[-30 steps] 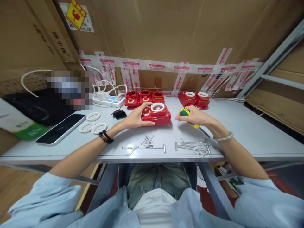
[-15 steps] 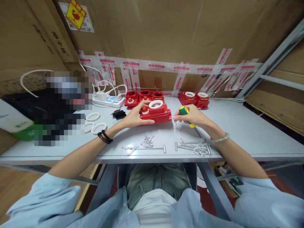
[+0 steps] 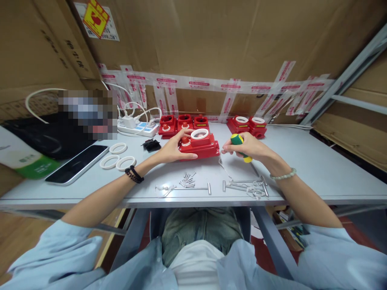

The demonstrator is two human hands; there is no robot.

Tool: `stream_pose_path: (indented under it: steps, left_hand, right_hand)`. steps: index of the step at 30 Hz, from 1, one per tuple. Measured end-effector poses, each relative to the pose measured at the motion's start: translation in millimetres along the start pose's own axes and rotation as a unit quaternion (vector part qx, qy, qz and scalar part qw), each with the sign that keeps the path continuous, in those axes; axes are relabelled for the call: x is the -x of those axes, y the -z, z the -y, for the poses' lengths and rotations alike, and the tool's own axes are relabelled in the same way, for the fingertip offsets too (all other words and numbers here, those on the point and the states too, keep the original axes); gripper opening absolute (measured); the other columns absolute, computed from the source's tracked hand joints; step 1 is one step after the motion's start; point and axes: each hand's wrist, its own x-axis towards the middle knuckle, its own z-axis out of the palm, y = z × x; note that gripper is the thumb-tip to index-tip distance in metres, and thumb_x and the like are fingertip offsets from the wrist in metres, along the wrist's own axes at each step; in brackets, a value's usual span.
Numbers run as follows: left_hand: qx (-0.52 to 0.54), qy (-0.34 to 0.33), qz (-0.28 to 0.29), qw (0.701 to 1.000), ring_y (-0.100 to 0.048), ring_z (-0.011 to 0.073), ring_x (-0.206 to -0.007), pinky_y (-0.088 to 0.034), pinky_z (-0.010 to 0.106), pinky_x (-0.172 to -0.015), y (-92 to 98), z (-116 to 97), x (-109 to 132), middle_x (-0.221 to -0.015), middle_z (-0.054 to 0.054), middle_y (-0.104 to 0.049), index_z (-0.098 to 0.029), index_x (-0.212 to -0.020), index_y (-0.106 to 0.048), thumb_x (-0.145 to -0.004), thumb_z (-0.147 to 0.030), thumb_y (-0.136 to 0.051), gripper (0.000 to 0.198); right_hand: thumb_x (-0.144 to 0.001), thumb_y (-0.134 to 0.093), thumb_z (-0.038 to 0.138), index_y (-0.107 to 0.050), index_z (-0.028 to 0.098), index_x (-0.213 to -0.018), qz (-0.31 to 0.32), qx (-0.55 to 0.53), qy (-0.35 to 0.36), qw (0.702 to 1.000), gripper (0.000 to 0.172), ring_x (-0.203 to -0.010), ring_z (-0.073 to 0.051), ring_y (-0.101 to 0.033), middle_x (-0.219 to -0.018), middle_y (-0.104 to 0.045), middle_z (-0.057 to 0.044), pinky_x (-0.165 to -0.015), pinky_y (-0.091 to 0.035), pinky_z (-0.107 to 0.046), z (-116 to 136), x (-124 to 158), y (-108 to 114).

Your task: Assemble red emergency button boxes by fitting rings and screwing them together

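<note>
My left hand (image 3: 175, 149) is closed around the left end of a red housing (image 3: 199, 151) with a white ring (image 3: 200, 134) on top and a red dome beside it. In my right hand (image 3: 249, 146) is a screwdriver (image 3: 237, 139) with a green and yellow handle, its shaft pointing back toward me. My right fingertips are close to the housing's right end, and a thin pale cord (image 3: 221, 162) hangs below them. Whether they also pinch a small part is too small to tell. Loose screws (image 3: 188, 180) and a T-shaped metal rod (image 3: 193, 188) lie nearer to me.
Several metal rods with cords (image 3: 248, 187) lie at the front right. Loose white rings (image 3: 118, 148), black pieces (image 3: 151, 145) and a phone (image 3: 78, 164) are on the left. More red housings (image 3: 168, 126) stand at the back, beside a power strip (image 3: 142, 128).
My right hand has shifted slightly right, away from the housing, and the screwdriver handle has tilted with it. My left hand and the housing have barely moved.
</note>
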Motion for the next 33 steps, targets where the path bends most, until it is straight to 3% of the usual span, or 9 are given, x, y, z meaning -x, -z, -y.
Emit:
stream_pose_path:
  steps: [6, 12, 22, 33]
  left_hand:
    - [-0.008, -0.001, 0.001, 1.000, -0.052, 0.0304, -0.128, -0.044, 0.047, -0.108, -1.9, -0.8, 0.7, -0.144, 0.009, -0.050, -0.025, -0.133, -0.045, -0.067, -0.054, -0.081, 0.081]
    - [0.025, 0.013, 0.002, 1.000, -0.056, 0.0306, -0.122, -0.047, 0.048, -0.104, -4.9, -4.9, 1.3, -0.136, 0.009, -0.057, -0.025, -0.133, -0.046, -0.067, -0.050, -0.082, 0.079]
    - [0.098, 0.046, -0.027, 0.994, -0.062, 0.0251, -0.103, -0.049, 0.048, -0.096, -11.5, -2.8, 0.6, -0.114, 0.007, -0.061, -0.026, -0.136, -0.045, -0.067, -0.045, -0.084, 0.082]
    - [0.142, 0.085, -0.046, 0.985, -0.063, 0.0233, -0.091, -0.051, 0.047, -0.087, -15.6, -8.3, 0.9, -0.107, 0.007, -0.061, -0.024, -0.135, -0.045, -0.065, -0.046, -0.084, 0.083]
  right_hand:
    - [-0.066, -0.078, 0.030, -0.070, 0.012, -0.071, -0.006, 0.023, 0.016, 1.000, 0.021, -0.045, -0.005, -0.040, -0.054, -0.053, 0.003, -0.043, -0.031, -0.022, -5.4, -2.7, -1.0]
    - [-0.062, -0.083, 0.039, -0.069, 0.012, -0.068, -0.019, 0.017, 0.037, 0.999, 0.031, -0.045, -0.005, -0.040, -0.052, -0.051, 0.003, -0.043, -0.030, -0.022, -7.0, -5.1, -3.9]
    - [-0.061, -0.084, 0.052, -0.068, 0.012, -0.069, -0.103, 0.035, 0.066, 0.992, 0.043, -0.042, -0.006, -0.036, -0.043, -0.044, 0.005, -0.042, -0.028, -0.023, -7.6, -5.7, -6.6]
    - [-0.056, -0.084, 0.058, -0.064, 0.014, -0.069, -0.138, -0.003, 0.074, 0.988, 0.050, -0.042, -0.006, -0.039, -0.052, -0.048, 0.004, -0.041, -0.030, -0.024, -5.8, -6.6, -11.9]
